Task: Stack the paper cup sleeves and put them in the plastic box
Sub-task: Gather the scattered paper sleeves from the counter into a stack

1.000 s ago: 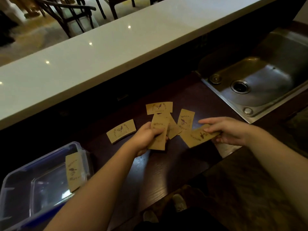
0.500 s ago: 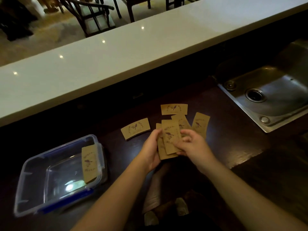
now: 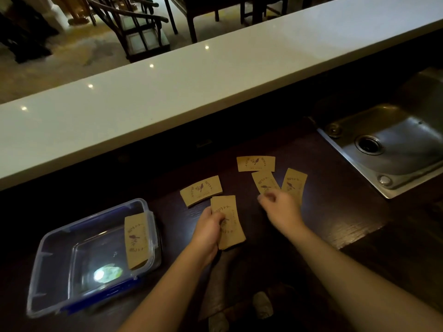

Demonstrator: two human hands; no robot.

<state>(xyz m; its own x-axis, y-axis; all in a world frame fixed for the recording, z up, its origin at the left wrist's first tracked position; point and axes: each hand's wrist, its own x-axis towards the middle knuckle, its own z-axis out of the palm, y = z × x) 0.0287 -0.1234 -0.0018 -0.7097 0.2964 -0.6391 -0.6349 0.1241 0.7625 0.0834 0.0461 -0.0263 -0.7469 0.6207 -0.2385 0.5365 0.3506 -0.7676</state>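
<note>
My left hand point(image 3: 207, 232) grips a small stack of brown paper cup sleeves point(image 3: 231, 225) just above the dark counter. My right hand point(image 3: 281, 208) is blurred, fingers spread, reaching over a loose sleeve point(image 3: 263, 182) and holding nothing. Three more sleeves lie flat: one at the left point(image 3: 201, 190), one at the back point(image 3: 255, 163), one at the right point(image 3: 294, 183). The clear plastic box point(image 3: 52, 255) with blue clips stands at the lower left. Another sleeve point(image 3: 136, 240) leans against its right wall inside.
A steel sink point(image 3: 393, 149) is set into the counter at the right. A raised white bar top point(image 3: 167, 92) runs along the back. Chairs stand beyond it. My shoes point(image 3: 262, 305) show below the counter's front edge.
My right hand laid its sleeve onto the stack in my left hand, let go, and moved right toward the loose sleeves. The view shifted, so the box shows more fully.
</note>
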